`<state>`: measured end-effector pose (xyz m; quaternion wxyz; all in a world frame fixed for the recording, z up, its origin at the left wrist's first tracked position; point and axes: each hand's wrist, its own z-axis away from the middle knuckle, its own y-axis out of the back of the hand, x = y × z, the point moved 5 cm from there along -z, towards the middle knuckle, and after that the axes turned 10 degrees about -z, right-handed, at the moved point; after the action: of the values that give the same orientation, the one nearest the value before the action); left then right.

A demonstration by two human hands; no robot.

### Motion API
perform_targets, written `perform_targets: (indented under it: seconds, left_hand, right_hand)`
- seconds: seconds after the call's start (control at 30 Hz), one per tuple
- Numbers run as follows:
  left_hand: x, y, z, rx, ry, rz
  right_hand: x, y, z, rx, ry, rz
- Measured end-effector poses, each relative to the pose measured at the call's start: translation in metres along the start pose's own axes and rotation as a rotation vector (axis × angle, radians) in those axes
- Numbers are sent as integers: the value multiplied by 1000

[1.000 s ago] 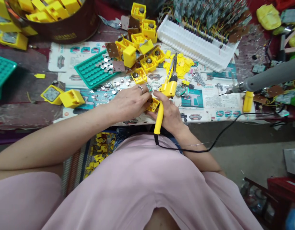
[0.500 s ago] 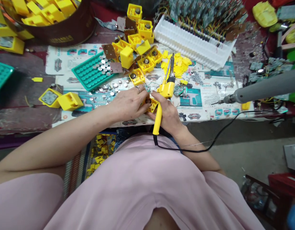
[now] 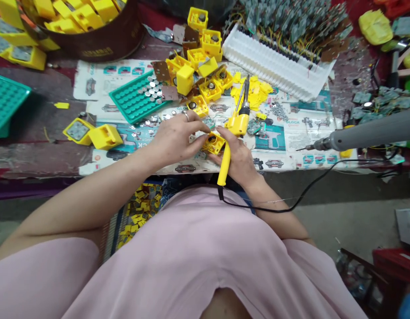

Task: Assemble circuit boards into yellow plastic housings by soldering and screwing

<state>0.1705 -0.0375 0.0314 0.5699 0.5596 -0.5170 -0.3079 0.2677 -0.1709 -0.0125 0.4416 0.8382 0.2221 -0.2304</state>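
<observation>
A small open yellow plastic case [image 3: 214, 143] with a round dark metal part inside is held by my right hand [image 3: 240, 159], fingers underneath and thumb above. The same hand also keeps hold of a yellow soldering iron [image 3: 225, 164]. Its handle slants down toward my body, and its metal tip points away. My left hand [image 3: 178, 138], with a ring on one finger, is at the case's left edge. Its thumb and forefinger are slightly apart beside the rim; whether they touch it is unclear. Beyond the hands stand several similar yellow cases [image 3: 209, 90].
A green tray [image 3: 125, 104] holds round silver pieces. Behind is a white rack [image 3: 274, 66] of wired circuit boards. A grey electric screwdriver [image 3: 357, 133] juts in from the right. The iron's black cord [image 3: 291, 208] crosses my right forearm. A brown tub [image 3: 95, 51] holds yellow cases.
My left fingers have drawn back and parted from the case, exposing its inside. My right hand keeps the case and soldering iron. The whole view has shifted slightly.
</observation>
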Motion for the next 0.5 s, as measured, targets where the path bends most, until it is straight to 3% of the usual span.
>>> perform_targets:
  seconds: [0.1,0.17,0.37,0.5]
  left_hand:
    - [6,-10,-11,-82,38,-114]
    - [6,-11,-16,-100,56,-47]
    - [-20,-10,-16,-103,312,823]
    - [-19,-14,-12,-169,414,1022]
  right_hand:
    - [-1,1,1,46,50,7]
    - [0,1,1,55,45,8]
    - [5,0,2,22,-13,-62]
    - [-1,14,-1,92,9,-199]
